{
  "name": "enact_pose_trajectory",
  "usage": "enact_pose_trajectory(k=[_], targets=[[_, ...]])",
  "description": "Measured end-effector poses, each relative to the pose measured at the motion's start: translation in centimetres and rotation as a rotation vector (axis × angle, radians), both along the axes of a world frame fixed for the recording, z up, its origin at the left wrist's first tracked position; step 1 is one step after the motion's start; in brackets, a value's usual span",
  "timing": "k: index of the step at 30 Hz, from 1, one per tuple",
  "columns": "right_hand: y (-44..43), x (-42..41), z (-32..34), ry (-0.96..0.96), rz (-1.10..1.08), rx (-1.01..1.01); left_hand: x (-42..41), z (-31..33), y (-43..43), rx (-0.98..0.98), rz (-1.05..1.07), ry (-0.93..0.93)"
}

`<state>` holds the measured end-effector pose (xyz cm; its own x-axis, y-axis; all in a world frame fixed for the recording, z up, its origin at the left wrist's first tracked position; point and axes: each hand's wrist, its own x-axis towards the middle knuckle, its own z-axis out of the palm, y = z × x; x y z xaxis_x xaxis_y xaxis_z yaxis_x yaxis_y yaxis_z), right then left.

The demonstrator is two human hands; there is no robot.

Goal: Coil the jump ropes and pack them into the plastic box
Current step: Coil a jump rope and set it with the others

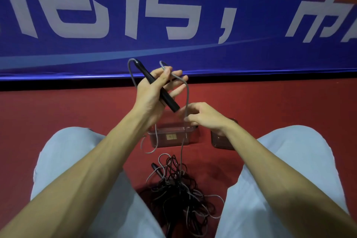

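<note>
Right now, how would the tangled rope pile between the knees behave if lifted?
Probably floppy: the grey cord sags from the left hand, which grips a black handle, to the right hand. The rope pile would likely lift as one snagged clump; loops interlace.

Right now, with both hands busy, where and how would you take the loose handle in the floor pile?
Pinch the loose handle across its bare upper end, coming from above-left. That end sticks out of the pile over bare floor; its lower end runs under the tangled cords. Probably free the right hand from the grey rope first.
</note>
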<state>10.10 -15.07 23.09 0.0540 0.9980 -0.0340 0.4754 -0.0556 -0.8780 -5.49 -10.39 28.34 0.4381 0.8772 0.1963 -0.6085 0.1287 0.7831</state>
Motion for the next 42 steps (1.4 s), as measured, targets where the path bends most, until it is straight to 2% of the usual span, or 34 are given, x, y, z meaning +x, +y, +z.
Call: enact_pose_trajectory(k=[2,4,8,10,12,14,17,20,23,26,31,35,39,42], targets=[[-0.1,0.0,-0.1,-0.066,0.084,0.019,-0.2,0.2,0.3,0.008,0.028,-0.017],[0.0,0.0,-0.4,-0.157,0.071,0.07,-0.3,0.2,0.5,0.024,0.053,-0.016],[0.1,0.0,-0.6,-0.006,-0.111,0.053,0.0,-0.1,0.7,0.036,0.121,0.01],[0.0,0.2,-0.2,0.022,-0.184,0.113,0.1,-0.3,0.9,0.042,0.132,0.048],[0.0,0.1,0.3,0.043,-0.261,0.196,0.2,-0.7,1.1,0.082,0.153,0.157],[0.0,0.2,0.6,0.079,-0.332,0.272,0.3,-1.4,1.3,0.173,0.194,0.345],[0.1,0.2,1.1,0.14,-0.399,0.359,0.6,-2.6,1.4,0.38,0.189,0.66],[0.3,0.4,1.8,0.232,-0.445,0.427,0.9,-3.8,1.7,0.582,0.121,0.897],[0.2,0.8,3.0,0.389,-0.484,0.501,1.2,-4.8,2.0,0.635,0.078,1.012],[-0.3,0.9,4.2,0.447,-0.428,0.571,1.4,-5.1,1.8,0.68,0.012,1.082],[-0.9,0.3,5.4,0.611,-0.35,0.64,1.9,-5.2,0.7,0.687,-0.064,1.017],[-0.9,0.9,5.6,0.753,-0.393,0.667,2.1,-4.8,0.5,0.521,-0.018,0.877],[-0.4,1.0,5.1,0.734,-0.444,0.64,2.1,-4.4,0.3,0.346,0.011,0.75],[-0.1,0.9,4.6,0.701,-0.441,0.489,2.0,-3.2,0.2,0.205,0.038,0.561]])
